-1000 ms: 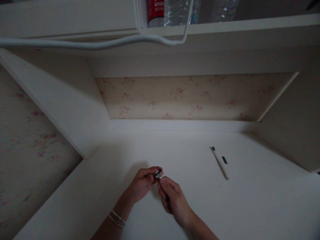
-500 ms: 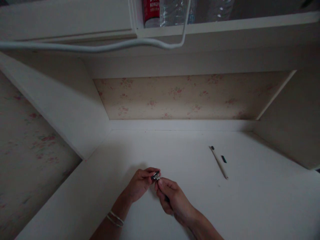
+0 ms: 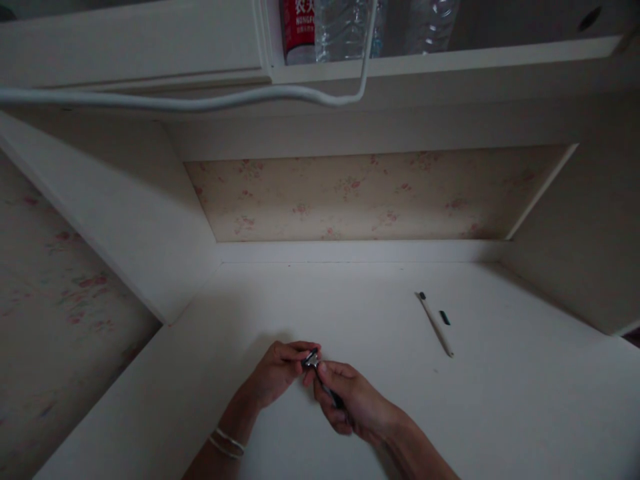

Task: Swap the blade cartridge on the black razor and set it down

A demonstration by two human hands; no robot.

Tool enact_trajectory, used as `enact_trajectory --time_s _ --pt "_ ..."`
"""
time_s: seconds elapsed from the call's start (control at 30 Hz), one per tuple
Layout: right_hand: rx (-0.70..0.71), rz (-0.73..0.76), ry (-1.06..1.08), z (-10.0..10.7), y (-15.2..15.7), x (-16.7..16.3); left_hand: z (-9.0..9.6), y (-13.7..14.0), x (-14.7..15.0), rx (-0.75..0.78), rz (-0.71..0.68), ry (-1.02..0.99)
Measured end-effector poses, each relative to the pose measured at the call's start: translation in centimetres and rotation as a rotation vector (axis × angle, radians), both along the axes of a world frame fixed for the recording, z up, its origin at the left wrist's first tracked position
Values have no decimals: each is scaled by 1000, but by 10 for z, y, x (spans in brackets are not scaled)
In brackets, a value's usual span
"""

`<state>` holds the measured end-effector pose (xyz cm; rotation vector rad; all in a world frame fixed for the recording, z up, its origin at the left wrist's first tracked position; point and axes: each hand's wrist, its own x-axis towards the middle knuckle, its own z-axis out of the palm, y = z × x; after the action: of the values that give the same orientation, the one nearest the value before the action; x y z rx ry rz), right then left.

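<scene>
Between my two hands is a small razor (image 3: pixel 312 359) with a dark head, a shiny metal neck and a dark handle. My left hand (image 3: pixel 277 373) is closed, its fingertips pinching the head end. Wrapped round the handle is my right hand (image 3: pixel 350 397), its thumb lying near the metal neck. The fingers hide part of the razor, and I cannot tell whether head and handle are fully joined. Both hands are just above the white desk top (image 3: pixel 360 300).
To the right lies a slim whitish stick (image 3: pixel 436 325) with a dark end, toothbrush-like. Beside it is a small dark strip (image 3: pixel 445 318). Clear plastic bottles (image 3: pixel 343 30) and a red-labelled one (image 3: pixel 300 30) stand on the shelf above. A white tube-like arm (image 3: pixel 190 104) crosses below the shelf.
My right hand has tilted a little, so more of the dark handle shows. The view has shifted slightly. My left hand keeps its pinch on the razor's head.
</scene>
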<state>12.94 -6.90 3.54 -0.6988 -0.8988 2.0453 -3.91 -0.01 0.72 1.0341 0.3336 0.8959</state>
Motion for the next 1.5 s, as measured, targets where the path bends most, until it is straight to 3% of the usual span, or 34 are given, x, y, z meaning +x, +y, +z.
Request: enact_trajectory --time_s 0.27,0.73,0.93,1.1,1.27,1.5 --pt "19 9 6 0 -1 0 3 0 0 18 -40 -26" --pt "246 -40 -84 -3 3 -4 1 0 -4 4 56 -64" --pt "289 -236 -133 -6 8 -8 -2 3 -1 -41 129 -65" --pt "200 -338 -122 -8 9 -10 1 1 7 -93 137 -9" --pt "82 -384 -25 -10 9 -12 10 -2 13 45 229 162" --pt "69 -362 -31 -20 11 -17 11 -4 13 292 478 424"
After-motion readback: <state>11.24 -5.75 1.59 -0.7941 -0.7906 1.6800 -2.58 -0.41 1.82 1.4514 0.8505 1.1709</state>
